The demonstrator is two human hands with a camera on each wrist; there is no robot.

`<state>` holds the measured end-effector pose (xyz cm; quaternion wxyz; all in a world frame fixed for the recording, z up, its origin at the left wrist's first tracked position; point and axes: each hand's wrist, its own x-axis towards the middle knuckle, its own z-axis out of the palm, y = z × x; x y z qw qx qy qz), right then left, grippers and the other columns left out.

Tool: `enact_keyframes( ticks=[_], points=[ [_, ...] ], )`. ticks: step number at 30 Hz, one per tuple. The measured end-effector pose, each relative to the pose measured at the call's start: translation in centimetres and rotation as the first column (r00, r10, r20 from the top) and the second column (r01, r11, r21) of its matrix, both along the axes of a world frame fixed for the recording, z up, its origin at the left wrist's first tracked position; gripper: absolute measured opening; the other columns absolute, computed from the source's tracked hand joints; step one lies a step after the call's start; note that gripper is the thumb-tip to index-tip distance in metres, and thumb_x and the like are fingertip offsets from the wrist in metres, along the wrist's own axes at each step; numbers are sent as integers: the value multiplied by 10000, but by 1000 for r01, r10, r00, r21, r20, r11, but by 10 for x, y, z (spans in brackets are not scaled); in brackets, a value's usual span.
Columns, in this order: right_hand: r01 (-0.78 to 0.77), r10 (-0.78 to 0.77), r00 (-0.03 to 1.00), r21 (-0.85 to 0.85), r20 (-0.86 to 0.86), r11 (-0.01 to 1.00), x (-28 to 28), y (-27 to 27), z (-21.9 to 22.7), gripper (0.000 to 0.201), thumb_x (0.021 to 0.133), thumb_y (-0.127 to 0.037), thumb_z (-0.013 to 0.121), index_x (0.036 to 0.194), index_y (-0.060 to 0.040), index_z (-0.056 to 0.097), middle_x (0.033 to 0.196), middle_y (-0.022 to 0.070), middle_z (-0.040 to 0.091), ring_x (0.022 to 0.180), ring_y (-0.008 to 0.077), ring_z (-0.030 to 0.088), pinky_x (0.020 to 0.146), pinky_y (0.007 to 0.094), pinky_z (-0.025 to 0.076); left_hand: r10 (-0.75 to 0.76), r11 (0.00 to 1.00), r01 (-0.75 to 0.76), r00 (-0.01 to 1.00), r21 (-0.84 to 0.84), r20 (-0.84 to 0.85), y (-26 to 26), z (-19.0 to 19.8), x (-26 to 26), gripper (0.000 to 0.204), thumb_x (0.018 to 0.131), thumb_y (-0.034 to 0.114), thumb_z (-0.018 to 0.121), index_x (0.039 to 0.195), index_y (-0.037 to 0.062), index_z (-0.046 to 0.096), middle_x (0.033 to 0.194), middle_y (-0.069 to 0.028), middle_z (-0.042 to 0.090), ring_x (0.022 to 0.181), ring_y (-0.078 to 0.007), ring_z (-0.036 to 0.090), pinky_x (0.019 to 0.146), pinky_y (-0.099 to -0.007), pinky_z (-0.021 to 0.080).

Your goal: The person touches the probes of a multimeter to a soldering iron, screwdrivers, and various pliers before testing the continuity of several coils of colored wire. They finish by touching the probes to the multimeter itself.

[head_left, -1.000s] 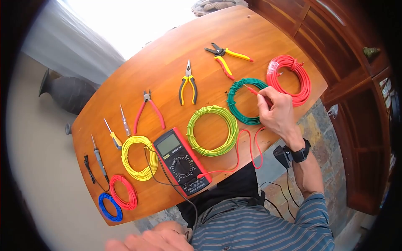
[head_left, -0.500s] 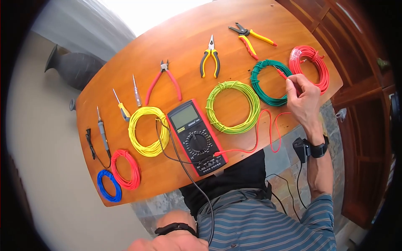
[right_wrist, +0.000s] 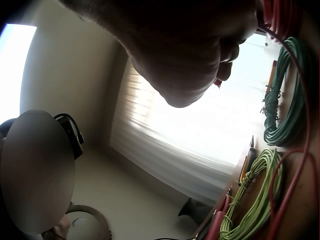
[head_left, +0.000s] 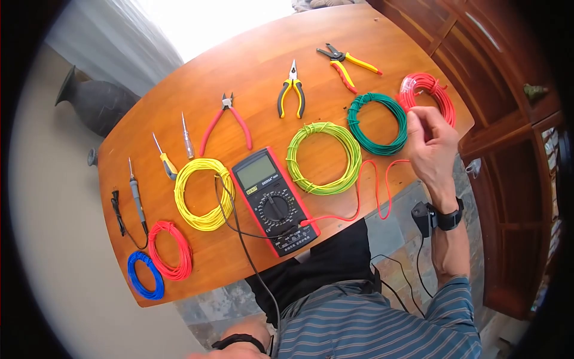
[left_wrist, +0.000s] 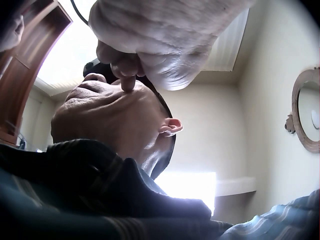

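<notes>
My right hand [head_left: 433,140] pinches a red test probe [head_left: 408,108] between thumb and fingers, at the gap between the green wire coil [head_left: 353,128] and the large red wire coil [head_left: 446,102]. A red lead [head_left: 341,219] trails from that side to the multimeter [head_left: 275,206], which lies face up at the table's near edge. From the meter a black lead [head_left: 254,266] runs down toward my left side. My left hand [left_wrist: 160,40] is raised by the chin with fingers curled; I cannot tell whether it holds something.
On the wooden table [head_left: 239,78] lie yellow-green [head_left: 354,157], yellow [head_left: 181,200], small red [head_left: 187,251] and blue [head_left: 134,278] wire coils. Behind them are wire strippers [head_left: 342,69], long-nose pliers [head_left: 292,93], red-handled cutters [head_left: 210,127], two screwdrivers [head_left: 165,164] and a soldering iron [head_left: 137,200].
My right hand has carried the red probe rightward, from over the green coil to beside the large red coil. My left hand has slid almost out of the head view, which has shifted.
</notes>
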<state>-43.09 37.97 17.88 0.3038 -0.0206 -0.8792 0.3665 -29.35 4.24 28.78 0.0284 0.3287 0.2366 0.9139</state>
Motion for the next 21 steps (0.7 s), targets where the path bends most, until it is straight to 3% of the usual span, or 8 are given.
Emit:
enact_keyframes(
  ticks=[3,6,7,9,11,14,19,21],
  points=[
    [-23,-2,984,-136,-176,990,-1,0,9,75,995,-62,706,1028,3,721,715,122,643,608,145,589,592,315,475,315,946,-311,948,-87,40,3,-11,13,188,1130,200,586,1038,38,561,846,-162,667,468,-154,492,428,-279,342],
    [2,-53,978,246,201,969,-11,20,-4,142,1044,-114,688,1064,21,727,800,91,664,744,108,615,678,302,497,648,708,-597,762,-379,10,6,-25,16,191,1139,225,564,1073,46,574,763,-77,576,460,-121,434,424,-268,317],
    [-6,-16,998,306,67,952,-11,30,-13,145,1041,-120,697,1043,20,735,835,91,693,743,121,620,676,326,505,732,539,-648,677,-538,-81,2,-31,17,207,1144,246,551,1094,48,581,718,-24,512,452,-99,386,421,-262,297],
    [-1,1,996,1,92,1000,-7,41,-15,189,1096,-148,664,1049,18,740,851,-26,646,780,50,563,684,247,459,852,470,-688,517,-554,81,8,-48,31,93,1011,-31,715,1045,-30,629,813,-113,697,633,-135,632,519,-264,452],
    [-11,17,994,-61,107,998,1,36,3,183,1118,-134,638,1067,17,729,882,-43,642,816,38,567,722,227,465,792,314,-666,577,-677,-200,-1,-59,26,140,987,-23,754,1058,-32,634,791,-113,687,656,-141,648,522,-256,456],
    [-103,111,991,-103,76,989,9,11,9,168,1124,-129,631,1092,13,715,904,-37,642,827,31,550,729,220,451,687,265,-557,681,-787,-251,-9,-70,29,163,998,77,771,1012,-17,638,846,-146,740,664,-166,658,567,-253,484],
    [-301,306,952,-130,19,945,19,-39,20,155,1133,-124,617,1162,17,674,972,-29,635,851,39,552,780,212,458,693,22,-541,614,-841,-377,-28,-86,34,161,986,67,795,1018,-19,664,835,-127,734,652,-114,625,567,-246,466],
    [-338,351,935,-166,53,926,23,-56,33,147,1132,-110,614,1176,22,663,979,-25,636,876,48,572,820,209,468,786,-78,-582,464,-810,-409,-40,-91,33,155,931,-18,819,1018,-23,691,801,-110,667,581,-150,570,522,-275,436]
  ],
)
